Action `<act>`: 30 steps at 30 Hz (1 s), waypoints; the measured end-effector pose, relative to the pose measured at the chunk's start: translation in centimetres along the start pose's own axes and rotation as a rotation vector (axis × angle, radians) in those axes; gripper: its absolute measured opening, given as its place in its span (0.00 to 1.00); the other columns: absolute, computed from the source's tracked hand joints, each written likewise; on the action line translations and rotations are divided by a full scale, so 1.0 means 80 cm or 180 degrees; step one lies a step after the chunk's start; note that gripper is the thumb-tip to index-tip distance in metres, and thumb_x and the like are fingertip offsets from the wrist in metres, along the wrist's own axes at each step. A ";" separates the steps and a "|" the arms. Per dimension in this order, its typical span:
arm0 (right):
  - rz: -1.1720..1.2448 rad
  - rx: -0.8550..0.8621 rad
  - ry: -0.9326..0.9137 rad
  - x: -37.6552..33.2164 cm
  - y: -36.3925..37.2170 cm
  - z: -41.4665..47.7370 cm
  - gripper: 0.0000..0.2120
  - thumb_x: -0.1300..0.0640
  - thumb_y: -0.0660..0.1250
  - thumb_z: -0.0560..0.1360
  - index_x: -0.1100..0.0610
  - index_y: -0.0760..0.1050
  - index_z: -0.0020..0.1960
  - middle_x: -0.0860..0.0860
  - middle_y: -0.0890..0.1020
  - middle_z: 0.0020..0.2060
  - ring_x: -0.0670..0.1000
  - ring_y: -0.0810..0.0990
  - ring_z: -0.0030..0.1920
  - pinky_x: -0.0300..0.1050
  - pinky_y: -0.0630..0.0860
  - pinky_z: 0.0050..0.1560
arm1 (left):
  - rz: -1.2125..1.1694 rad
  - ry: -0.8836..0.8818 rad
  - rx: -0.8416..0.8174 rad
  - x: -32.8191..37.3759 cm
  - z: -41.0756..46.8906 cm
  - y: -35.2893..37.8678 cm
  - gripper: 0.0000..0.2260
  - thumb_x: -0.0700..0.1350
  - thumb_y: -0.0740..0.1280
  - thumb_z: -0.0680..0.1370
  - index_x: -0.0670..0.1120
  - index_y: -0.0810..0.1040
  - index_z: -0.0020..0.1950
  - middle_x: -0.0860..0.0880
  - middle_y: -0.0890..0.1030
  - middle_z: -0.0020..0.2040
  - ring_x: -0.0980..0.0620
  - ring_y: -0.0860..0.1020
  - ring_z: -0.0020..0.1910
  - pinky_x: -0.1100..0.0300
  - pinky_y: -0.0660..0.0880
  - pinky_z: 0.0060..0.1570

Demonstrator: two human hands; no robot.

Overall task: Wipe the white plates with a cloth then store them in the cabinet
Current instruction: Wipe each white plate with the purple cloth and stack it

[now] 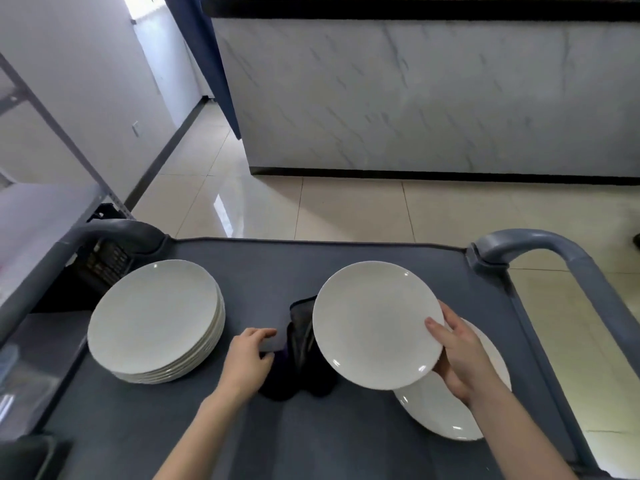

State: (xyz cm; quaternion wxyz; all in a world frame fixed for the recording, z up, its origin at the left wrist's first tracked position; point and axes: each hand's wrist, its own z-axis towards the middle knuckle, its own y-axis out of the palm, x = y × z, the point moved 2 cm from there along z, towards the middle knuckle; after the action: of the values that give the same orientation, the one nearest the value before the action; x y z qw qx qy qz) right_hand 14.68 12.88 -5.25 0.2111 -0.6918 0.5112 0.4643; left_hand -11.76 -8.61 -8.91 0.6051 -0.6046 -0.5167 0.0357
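Observation:
My right hand [460,355] grips a white plate [374,323] by its right rim and holds it tilted above the grey cart top [346,438]. Below it lies another white plate [446,410] flat on the cart. A dark cloth [301,341] lies crumpled in the middle of the cart, partly hidden by the held plate. My left hand [249,358] rests on the cloth's left edge with fingers curled over it. At the cart's left stands a stack of several white plates [156,320].
The cart has grey curved handles at the back left [117,233] and the right [554,251]. A metal shelf frame [52,126] stands to the left. A marble-fronted counter [415,98] lies ahead across the tiled floor [311,202].

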 end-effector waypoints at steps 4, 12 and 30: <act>-0.0073 0.0004 0.0040 0.007 0.028 0.000 0.17 0.60 0.63 0.81 0.44 0.77 0.65 0.49 0.85 0.56 0.58 0.82 0.57 0.57 0.82 0.50 | 0.0293 0.0056 -0.0337 -0.025 0.006 0.008 0.23 0.44 0.74 0.73 0.48 0.76 0.67 0.49 0.74 0.60 0.49 0.70 0.60 0.62 0.67 0.60; -0.0124 -0.0019 0.0018 0.016 0.047 -0.004 0.16 0.61 0.63 0.81 0.43 0.77 0.63 0.49 0.85 0.55 0.56 0.84 0.55 0.56 0.82 0.48 | -0.0390 -0.0024 -0.0043 -0.027 0.013 -0.003 0.09 0.49 0.70 0.77 0.50 0.73 0.39 0.53 0.76 0.40 0.55 0.75 0.40 0.68 0.66 0.36; -0.0035 0.0062 -0.0447 -0.025 0.070 -0.037 0.09 0.60 0.64 0.80 0.50 0.81 0.55 0.50 0.87 0.47 0.56 0.83 0.48 0.49 0.81 0.35 | -0.1377 0.1235 0.0202 0.170 -0.030 -0.090 0.06 0.48 0.66 0.78 0.59 0.73 0.49 0.62 0.83 0.44 0.62 0.80 0.41 0.66 0.76 0.41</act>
State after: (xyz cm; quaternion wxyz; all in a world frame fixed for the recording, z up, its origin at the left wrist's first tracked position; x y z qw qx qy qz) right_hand 10.79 9.44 -1.06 0.2557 -0.6582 0.4959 0.5055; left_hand -8.05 -3.07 5.17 0.7048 -0.4567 -0.5069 -0.1943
